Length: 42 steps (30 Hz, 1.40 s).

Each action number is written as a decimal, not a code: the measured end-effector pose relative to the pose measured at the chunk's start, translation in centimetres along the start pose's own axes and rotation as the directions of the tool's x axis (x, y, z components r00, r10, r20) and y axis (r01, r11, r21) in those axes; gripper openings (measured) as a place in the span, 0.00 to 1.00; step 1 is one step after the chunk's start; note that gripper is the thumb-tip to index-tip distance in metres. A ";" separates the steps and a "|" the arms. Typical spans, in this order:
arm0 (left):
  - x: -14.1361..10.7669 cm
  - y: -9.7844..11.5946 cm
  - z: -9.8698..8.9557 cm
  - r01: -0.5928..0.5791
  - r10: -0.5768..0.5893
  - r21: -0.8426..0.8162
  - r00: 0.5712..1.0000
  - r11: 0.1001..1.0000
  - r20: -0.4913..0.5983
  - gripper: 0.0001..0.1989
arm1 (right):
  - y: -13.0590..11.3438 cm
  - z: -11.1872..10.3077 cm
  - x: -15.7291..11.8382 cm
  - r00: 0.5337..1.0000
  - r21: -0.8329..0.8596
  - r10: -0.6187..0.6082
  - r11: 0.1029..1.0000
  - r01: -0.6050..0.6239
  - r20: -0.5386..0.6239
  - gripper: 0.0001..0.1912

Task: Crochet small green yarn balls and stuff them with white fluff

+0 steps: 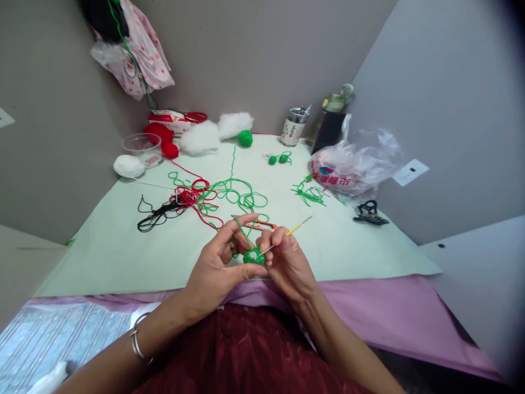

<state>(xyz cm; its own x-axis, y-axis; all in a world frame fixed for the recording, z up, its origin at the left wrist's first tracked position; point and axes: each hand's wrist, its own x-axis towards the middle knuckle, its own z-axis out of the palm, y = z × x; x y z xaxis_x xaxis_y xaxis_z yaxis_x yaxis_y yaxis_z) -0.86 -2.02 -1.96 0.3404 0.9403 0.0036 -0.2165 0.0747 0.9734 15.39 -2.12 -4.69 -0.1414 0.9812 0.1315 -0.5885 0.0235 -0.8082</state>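
Note:
Between the fingers and thumb of my left hand [217, 260] sits a small round green crochet piece [253, 256] with white filling showing in its opening. Green yarn [245, 232] runs from it up over my left index finger. My right hand [287, 262] grips a crochet hook [296, 226] with a yellow handle, and its metal tip reaches the edge of the piece. Orange-handled scissors [267, 225] lie on the table just beyond my hands, partly hidden by them.
Loose green yarn [233, 191], red yarn [192, 196] and black yarn [158, 216] sprawl across the table. White stuffing [200, 137], a clear tub [143, 148] and a green yarn ball [245, 138] stand behind. A plastic bag [353, 164] and a black hair claw [370, 213] lie right.

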 end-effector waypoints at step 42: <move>1.8 -0.8 -2.4 0.311 -0.211 -0.208 0.895 0.928 0.393 0.18 | -0.4 0.0 -0.8 0.982 0.014 0.170 0.986 -0.169 -0.078 0.13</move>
<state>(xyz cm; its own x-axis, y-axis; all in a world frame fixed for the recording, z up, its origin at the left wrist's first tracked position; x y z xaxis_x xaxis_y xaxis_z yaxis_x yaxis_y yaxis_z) -2.30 0.39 -3.33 0.7102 0.6949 -0.1126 -0.2851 0.4302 0.8565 15.79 -2.96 -4.46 -0.1764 0.9829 -0.0529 -0.5670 -0.1454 -0.8108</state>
